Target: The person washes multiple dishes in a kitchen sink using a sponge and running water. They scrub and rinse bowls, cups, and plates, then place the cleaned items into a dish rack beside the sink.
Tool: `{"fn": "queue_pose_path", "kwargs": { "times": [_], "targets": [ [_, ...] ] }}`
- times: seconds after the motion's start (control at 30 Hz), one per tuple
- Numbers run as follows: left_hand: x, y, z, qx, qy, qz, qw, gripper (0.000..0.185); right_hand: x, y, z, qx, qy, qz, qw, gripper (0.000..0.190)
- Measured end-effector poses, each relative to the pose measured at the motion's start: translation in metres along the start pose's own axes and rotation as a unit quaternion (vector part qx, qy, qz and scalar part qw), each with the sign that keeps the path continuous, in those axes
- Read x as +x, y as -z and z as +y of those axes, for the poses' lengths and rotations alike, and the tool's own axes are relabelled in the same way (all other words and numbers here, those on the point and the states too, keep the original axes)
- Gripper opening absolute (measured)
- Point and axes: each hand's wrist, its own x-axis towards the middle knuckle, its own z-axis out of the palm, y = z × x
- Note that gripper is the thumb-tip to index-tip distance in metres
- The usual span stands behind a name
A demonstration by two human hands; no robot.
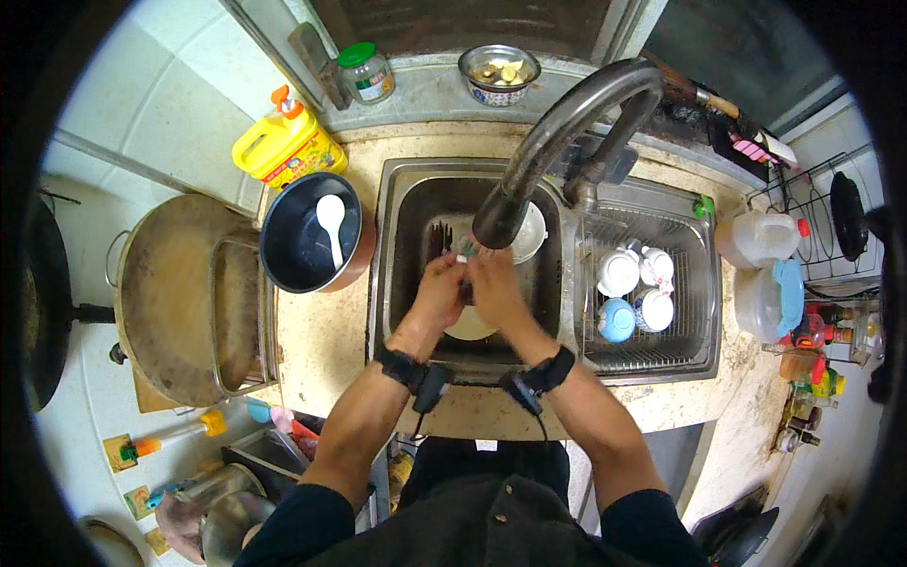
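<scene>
My left hand (438,290) and my right hand (499,287) meet under the spout of the dark metal faucet (528,152), over the left basin of the steel sink (407,195). The fingers of both close on a small white-and-green item (464,256), blurred and mostly covered, so its kind is unclear. A white bowl (533,237) sits in the basin behind my right hand. Dark fork-like tines (441,235) show beyond my left fingers. Below the hands lies a pale round dish (471,326), partly hidden by them.
A dark-lined pot (294,244) holding a white rice paddle (331,216) stands left, before a yellow detergent jug (290,145). Several cups (618,273) sit on the right basin's wire rack (638,361). A glass jar (368,78) and metal bowl (499,57) line the ledge.
</scene>
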Motion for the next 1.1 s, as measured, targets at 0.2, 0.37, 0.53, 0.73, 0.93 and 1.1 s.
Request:
{"fn": "queue_pose_path", "kwargs": {
  "times": [0.2, 0.37, 0.53, 0.73, 0.93, 1.1],
  "targets": [
    [-0.002, -0.007, 0.007, -0.081, -0.074, -0.01, 0.994, 0.015, -0.011, -0.008, 0.009, 0.063, -0.027, 0.024, 0.997, 0.029],
    [-0.001, -0.015, 0.013, -0.098, -0.065, -0.017, 0.993, 0.026, -0.021, -0.021, 0.025, 0.282, -0.191, 0.055, 0.939, 0.045],
    [0.005, -0.005, 0.014, -0.12, -0.029, -0.058, 0.991, 0.032, -0.027, -0.017, 0.027, 0.176, -0.153, 0.104, 0.967, 0.044],
    [0.008, -0.001, 0.009, -0.202, 0.065, -0.091, 0.973, 0.038, -0.023, 0.024, 0.032, 0.637, -0.374, 0.029, 0.673, 0.028],
    [-0.002, -0.035, 0.009, -0.156, 0.16, -0.027, 0.974, 0.039, -0.012, 0.041, 0.012, 0.352, -0.237, -0.073, 0.902, 0.016],
    [-0.01, -0.033, 0.02, -0.103, 0.109, -0.003, 0.989, 0.051, -0.008, 0.047, -0.014, 0.086, 0.019, -0.192, 0.977, 0.026]
  ]
}}
